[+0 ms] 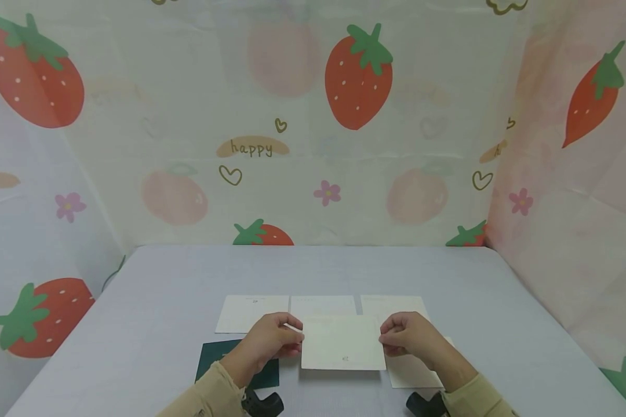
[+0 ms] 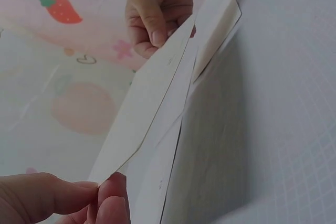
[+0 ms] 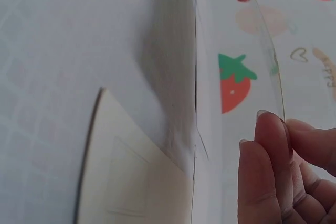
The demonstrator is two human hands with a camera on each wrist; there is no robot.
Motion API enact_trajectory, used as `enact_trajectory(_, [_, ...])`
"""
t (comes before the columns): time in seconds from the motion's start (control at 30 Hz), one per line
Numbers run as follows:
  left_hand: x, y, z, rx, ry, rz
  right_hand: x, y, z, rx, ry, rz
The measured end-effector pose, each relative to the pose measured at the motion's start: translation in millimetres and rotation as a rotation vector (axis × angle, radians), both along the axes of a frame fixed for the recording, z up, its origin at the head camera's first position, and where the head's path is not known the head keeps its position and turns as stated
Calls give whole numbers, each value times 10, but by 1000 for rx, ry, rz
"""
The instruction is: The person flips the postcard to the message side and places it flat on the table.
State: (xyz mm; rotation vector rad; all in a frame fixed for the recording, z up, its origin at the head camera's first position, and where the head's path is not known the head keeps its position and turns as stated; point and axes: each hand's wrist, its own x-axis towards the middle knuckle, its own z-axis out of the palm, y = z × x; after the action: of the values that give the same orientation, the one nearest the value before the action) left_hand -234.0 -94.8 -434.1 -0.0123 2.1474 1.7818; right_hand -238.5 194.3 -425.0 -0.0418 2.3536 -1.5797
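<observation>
Between my two hands a cream card (image 1: 343, 343) is held just above the table, with a small mark near its lower edge. My left hand (image 1: 271, 341) pinches its left edge between thumb and fingers. The right edge is pinched by my right hand (image 1: 414, 341). In the left wrist view the card (image 2: 144, 95) slants away from the thumb toward the other hand. Seen nearly edge-on in the right wrist view, the card (image 3: 275, 61) looks thin and slightly bowed.
Behind the held card lie a left white card (image 1: 253, 315), a middle one (image 1: 323, 304) and a right one (image 1: 391, 304). A dark green card (image 1: 265, 376) lies under my left forearm, partly hidden. Another cream card (image 1: 409, 373) lies beside my right wrist on the white table (image 1: 135, 347).
</observation>
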Motion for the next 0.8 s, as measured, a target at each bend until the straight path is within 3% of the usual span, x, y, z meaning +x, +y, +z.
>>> enact_trajectory(0.57, [33,-3,-52,-44,-38,-20,17,44,-49,34,-48,125])
enact_trajectory(0.8, [60,22,-72,-55,-37,-21,19,39,-75,67,-46,134])
